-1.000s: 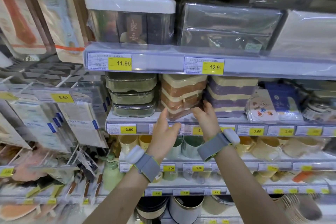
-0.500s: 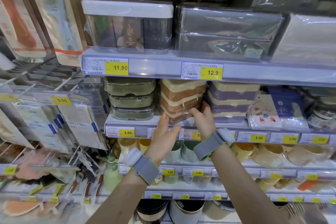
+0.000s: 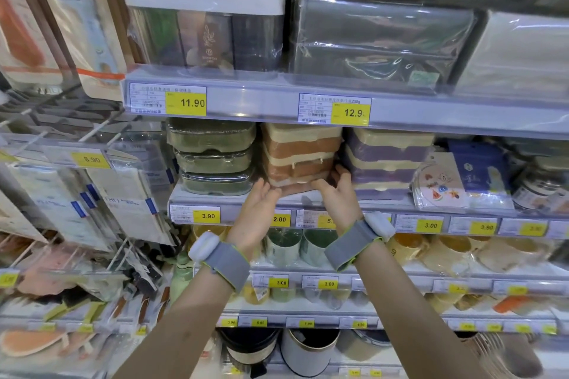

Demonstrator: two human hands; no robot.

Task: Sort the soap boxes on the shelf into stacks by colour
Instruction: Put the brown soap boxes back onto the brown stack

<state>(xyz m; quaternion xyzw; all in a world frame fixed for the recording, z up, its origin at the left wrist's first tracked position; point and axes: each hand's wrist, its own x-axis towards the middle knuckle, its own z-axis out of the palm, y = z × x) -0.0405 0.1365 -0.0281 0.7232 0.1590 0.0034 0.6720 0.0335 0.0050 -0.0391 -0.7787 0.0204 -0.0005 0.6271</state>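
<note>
Three stacks of soap boxes stand side by side on one shelf [image 3: 385,204]: green boxes [image 3: 212,157] at left, brown boxes with cream lids [image 3: 300,154] in the middle, purple boxes with cream lids [image 3: 388,160] at right. My left hand [image 3: 257,212] and my right hand [image 3: 337,194] both grip the bottom of the brown stack, one at each lower corner. The stack's lowest box is partly hidden by my fingers. Both wrists wear grey bands with white sensors.
A shelf above holds large wrapped containers [image 3: 203,28] behind price tags [image 3: 351,112]. Flat packets [image 3: 440,181] lean right of the purple stack. Cups [image 3: 286,246] fill the shelf below. Hanging packaged goods [image 3: 92,194] crowd the left side.
Both hands have closed in on the bottom corners of the brown stack, the left hand rising to touch it. The view has shifted slightly downward.
</note>
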